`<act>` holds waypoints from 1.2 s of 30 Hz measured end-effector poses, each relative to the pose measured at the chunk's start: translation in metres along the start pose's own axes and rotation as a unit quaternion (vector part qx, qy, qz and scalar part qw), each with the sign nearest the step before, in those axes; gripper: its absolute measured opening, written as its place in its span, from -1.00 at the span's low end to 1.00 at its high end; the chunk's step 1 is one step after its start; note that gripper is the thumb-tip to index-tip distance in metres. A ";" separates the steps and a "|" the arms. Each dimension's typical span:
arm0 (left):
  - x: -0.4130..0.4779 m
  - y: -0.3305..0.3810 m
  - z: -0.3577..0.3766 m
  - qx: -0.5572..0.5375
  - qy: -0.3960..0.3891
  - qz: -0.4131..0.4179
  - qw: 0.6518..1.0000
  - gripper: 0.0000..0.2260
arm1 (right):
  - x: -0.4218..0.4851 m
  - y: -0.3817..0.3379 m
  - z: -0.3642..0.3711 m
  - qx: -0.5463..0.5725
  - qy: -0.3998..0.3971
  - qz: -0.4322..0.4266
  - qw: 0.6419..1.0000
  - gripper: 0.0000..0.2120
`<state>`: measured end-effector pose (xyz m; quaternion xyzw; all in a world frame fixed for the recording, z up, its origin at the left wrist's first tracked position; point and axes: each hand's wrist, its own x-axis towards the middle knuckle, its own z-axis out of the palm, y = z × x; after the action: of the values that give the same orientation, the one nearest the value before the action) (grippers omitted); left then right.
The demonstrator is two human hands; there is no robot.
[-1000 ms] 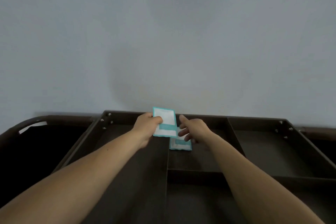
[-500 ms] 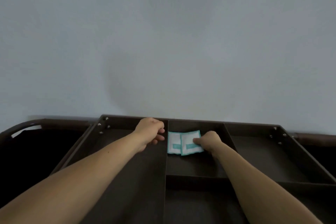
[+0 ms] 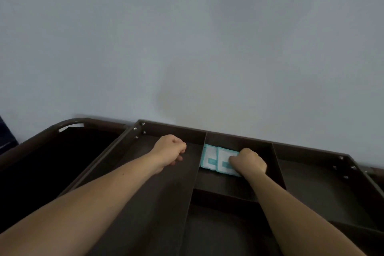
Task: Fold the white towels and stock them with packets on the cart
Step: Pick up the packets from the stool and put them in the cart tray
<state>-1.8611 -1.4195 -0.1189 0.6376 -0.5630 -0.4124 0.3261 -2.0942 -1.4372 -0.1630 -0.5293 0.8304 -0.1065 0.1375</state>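
We see the right hand [image 3: 248,161] reaching into the middle compartment [image 3: 222,183] of the dark brown cart [image 3: 174,129]; its fingers [image 3: 234,159] are bent and closed down on the right packet [image 3: 224,162], gripping the part nearest the palm, though we cannot tell whether the thumb lies beneath; this packet, white with a teal border and a teal band, lies flat on the compartment floor, under and just ahead of those fingertips; beyond the fingertips, to their left, the left packet [image 3: 208,158] of the same kind lies touching the first, and its far side sits against the divider [image 3: 196,174]; no finger rests on it. The left hand [image 3: 170,151] hangs over the long compartment [image 3: 162,193] on the other side of that divider; its fingers [image 3: 182,147] are clenched into a fist, and we see nothing held in them; they are near the divider but apart from both packets. To the right of the right hand's knuckles lies the right compartment [image 3: 307,185]; past the fingertips of both hands rises the cart's back rim, then a pale grey wall [image 3: 187,37]; off the left hand's outer side sits a dark bin [image 3: 62,162] with a curved handle [image 3: 68,124].
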 end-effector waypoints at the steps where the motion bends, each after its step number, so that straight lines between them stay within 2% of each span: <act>1: -0.005 0.000 -0.002 0.007 0.007 0.001 1.000 -0.90 | -0.001 -0.001 -0.002 0.006 0.013 -0.010 1.000 -0.67; 5: -0.019 -0.008 -0.013 0.064 0.042 0.022 0.997 -0.97 | -0.011 -0.021 -0.011 0.031 0.070 -0.080 0.994 -0.60; 8: -0.024 -0.016 -0.030 0.117 0.067 0.031 0.990 -0.79 | -0.033 -0.050 -0.016 0.064 0.076 -0.152 0.983 -0.63; 11: -0.035 -0.018 -0.056 0.158 0.086 0.037 0.983 -0.66 | -0.061 -0.083 -0.021 0.059 0.065 -0.218 0.972 -0.61; 16: -0.070 -0.043 -0.123 0.214 0.120 0.026 0.969 -0.62 | -0.118 -0.150 -0.013 0.017 0.034 -0.309 0.950 -0.53; 21: -0.120 -0.101 -0.214 0.250 0.150 0.038 0.956 -0.45 | -0.193 -0.226 0.019 0.009 -0.001 -0.382 0.924 -0.55; 23: -0.146 -0.128 -0.255 0.268 0.159 0.041 0.949 -0.44 | -0.227 -0.260 0.035 0.013 -0.028 -0.402 0.915 -0.45; 25: -0.171 -0.157 -0.297 0.279 0.171 0.023 0.944 -0.45 | -0.263 -0.297 0.051 0.002 -0.044 -0.422 0.905 -0.35; 30: -0.224 -0.226 -0.387 0.253 0.207 -0.039 0.944 -0.69 | -0.350 -0.377 0.089 -0.021 -0.066 -0.475 0.877 -0.34; 36: -0.253 -0.297 -0.472 0.238 0.245 -0.117 0.932 -0.43 | -0.410 -0.456 0.126 -0.042 -0.088 -0.527 0.844 -0.37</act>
<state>-1.3133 -1.1467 -0.1292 0.8394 -0.4686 -0.1324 0.2416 -1.4991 -1.2594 -0.0870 -0.8995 0.4150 -0.0811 0.1105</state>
